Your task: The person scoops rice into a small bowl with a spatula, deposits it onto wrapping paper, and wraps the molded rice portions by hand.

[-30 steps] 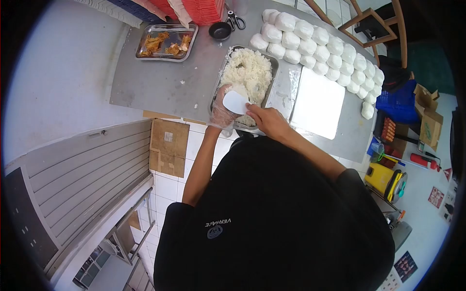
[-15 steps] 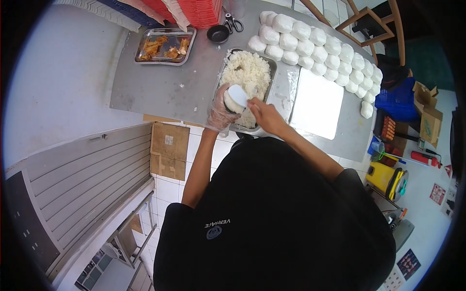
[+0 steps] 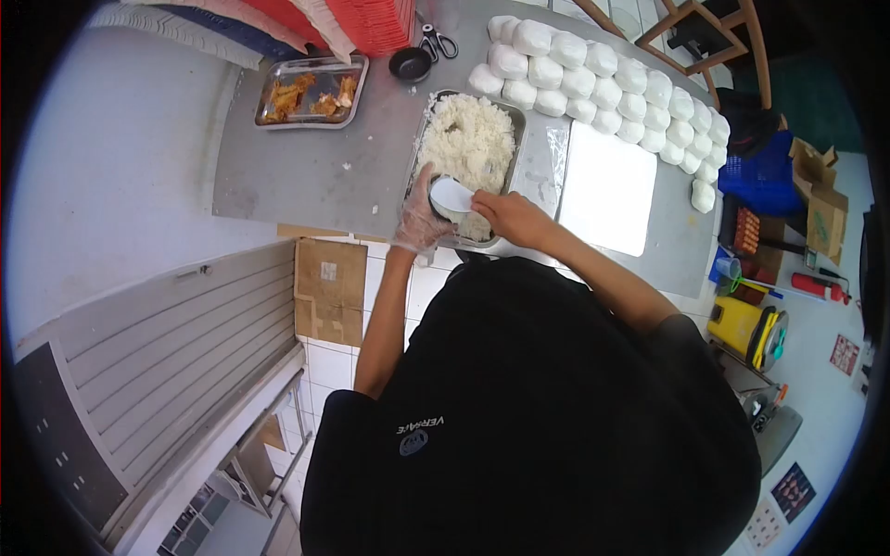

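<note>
My left hand (image 3: pixel 422 222), in a clear plastic glove, is closed around a small dark bowl (image 3: pixel 434 206) with rice in it. The hand and bowl are over the near left part of a metal tray (image 3: pixel 521 139) heaped with white cooked rice (image 3: pixel 473 139). A white rice paddle (image 3: pixel 451 195) lies flat across the bowl's top and hides most of what is inside. My bare right hand (image 3: pixel 510 218) grips the paddle's handle from the right.
A second tray (image 3: pixel 357 97) holds pieces of browned food, left of a black bowl (image 3: pixel 411 64) and scissors (image 3: pixel 438 42). White wrapped bundles (image 3: pixel 579 83) stand in rows at the back right, behind white paper sheets (image 3: pixel 607 190). Red stacked packaging (image 3: pixel 380 23) sits at the far edge.
The paddle has shifted from a raised, tilted position to lying flatter over the bowl. My right hand has moved slightly with it, and the camera view has shifted a little.
</note>
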The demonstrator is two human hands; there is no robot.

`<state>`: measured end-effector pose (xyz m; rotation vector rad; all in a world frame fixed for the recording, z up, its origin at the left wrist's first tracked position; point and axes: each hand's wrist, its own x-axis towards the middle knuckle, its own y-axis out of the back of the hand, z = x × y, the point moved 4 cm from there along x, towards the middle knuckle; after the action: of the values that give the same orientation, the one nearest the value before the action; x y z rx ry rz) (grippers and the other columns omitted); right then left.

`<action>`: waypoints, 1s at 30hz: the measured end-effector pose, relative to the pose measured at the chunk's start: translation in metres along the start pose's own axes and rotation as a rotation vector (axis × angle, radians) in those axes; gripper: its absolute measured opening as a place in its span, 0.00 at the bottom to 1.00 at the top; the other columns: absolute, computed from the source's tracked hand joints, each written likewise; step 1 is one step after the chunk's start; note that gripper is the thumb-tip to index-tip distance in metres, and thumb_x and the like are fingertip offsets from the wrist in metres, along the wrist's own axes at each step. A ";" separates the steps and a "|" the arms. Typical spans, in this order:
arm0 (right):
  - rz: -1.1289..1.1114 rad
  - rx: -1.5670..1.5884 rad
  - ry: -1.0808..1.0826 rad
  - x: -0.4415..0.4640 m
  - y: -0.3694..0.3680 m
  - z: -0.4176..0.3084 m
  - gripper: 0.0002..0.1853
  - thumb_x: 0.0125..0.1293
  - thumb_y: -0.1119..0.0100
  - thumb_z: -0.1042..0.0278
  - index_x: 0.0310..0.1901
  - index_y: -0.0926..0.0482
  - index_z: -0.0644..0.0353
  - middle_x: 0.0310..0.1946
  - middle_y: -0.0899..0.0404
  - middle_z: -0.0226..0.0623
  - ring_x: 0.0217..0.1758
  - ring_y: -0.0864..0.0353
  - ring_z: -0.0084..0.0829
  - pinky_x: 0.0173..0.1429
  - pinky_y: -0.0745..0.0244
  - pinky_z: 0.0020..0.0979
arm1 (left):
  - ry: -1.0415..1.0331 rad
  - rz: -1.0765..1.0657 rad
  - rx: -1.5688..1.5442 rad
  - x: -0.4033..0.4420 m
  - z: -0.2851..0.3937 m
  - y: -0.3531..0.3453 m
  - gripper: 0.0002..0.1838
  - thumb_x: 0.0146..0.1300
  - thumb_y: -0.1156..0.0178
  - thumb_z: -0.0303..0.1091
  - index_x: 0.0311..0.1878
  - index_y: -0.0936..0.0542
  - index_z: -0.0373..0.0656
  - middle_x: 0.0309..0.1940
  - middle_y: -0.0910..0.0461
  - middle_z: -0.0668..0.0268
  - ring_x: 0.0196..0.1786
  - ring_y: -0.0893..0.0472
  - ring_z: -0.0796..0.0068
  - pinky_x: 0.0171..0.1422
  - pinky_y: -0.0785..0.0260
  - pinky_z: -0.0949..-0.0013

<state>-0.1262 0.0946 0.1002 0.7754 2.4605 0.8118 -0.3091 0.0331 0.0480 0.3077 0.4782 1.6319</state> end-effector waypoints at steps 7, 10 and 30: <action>0.059 0.132 -0.175 -0.010 0.003 -0.013 0.15 0.76 0.54 0.54 0.44 0.25 0.58 0.32 0.21 0.55 0.39 0.20 0.56 0.45 0.27 0.48 | -0.072 0.188 -0.024 -0.006 -0.010 -0.012 0.62 0.27 0.19 0.32 0.71 0.42 0.42 0.60 0.31 0.52 0.62 0.28 0.53 0.69 0.36 0.59; 0.093 0.230 -0.113 -0.001 0.023 0.011 0.14 0.77 0.54 0.57 0.49 0.24 0.57 0.33 0.20 0.50 0.37 0.19 0.51 0.44 0.27 0.43 | 0.015 0.311 -0.248 -0.003 -0.021 -0.014 0.56 0.28 0.19 0.31 0.66 0.38 0.44 0.57 0.29 0.55 0.60 0.27 0.57 0.67 0.33 0.59; -0.017 0.156 -0.062 0.015 -0.002 -0.010 0.14 0.76 0.54 0.57 0.44 0.24 0.59 0.34 0.22 0.55 0.40 0.21 0.55 0.46 0.27 0.45 | -0.090 0.001 -0.032 -0.003 -0.012 0.013 0.63 0.32 0.18 0.28 0.74 0.47 0.45 0.60 0.29 0.56 0.62 0.27 0.61 0.69 0.35 0.62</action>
<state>-0.1435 0.0984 0.1028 0.8207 2.4930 0.5859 -0.3258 0.0275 0.0445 0.3561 0.3835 1.6173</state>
